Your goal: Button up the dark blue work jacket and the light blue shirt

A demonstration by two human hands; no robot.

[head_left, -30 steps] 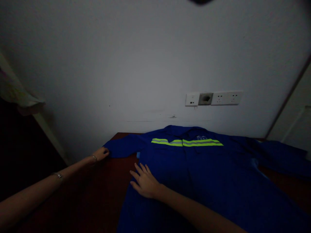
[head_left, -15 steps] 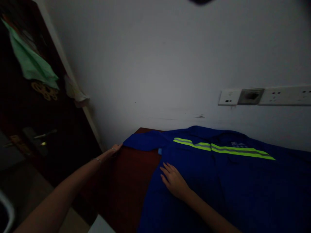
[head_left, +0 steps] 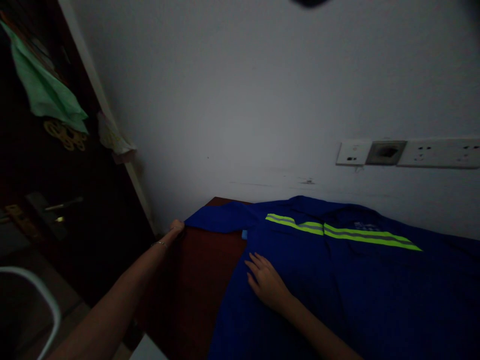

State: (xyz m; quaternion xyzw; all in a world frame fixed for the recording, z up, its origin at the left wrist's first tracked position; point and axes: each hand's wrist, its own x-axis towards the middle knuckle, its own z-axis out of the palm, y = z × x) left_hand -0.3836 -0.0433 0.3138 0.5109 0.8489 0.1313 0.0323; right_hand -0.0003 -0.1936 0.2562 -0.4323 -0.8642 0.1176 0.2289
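A dark blue work jacket (head_left: 292,270) with a yellow-green and grey reflective stripe across its chest lies spread on a reddish-brown table (head_left: 195,280). My left hand (head_left: 177,226) is closed on the cuff end of the jacket's left-hand sleeve, which stretches out flat at the table's far left corner. Resting flat on the jacket's body, below the stripe, is my right hand (head_left: 267,281), its fingers spread. A small light-blue object (head_left: 244,234) peeks out at the armpit; its kind cannot be made out.
Behind the table rises a white wall with a row of sockets (head_left: 386,153). A dark door (head_left: 75,240) stands at the left, with a green cloth (head_left: 48,85) hanging on it. A white curved bar (head_left: 52,305) is at lower left.
My left hand has closed more firmly round the cuff and moved slightly left, drawing the sleeve end with it. The right hand stays in place on the jacket. The view has shifted slightly.
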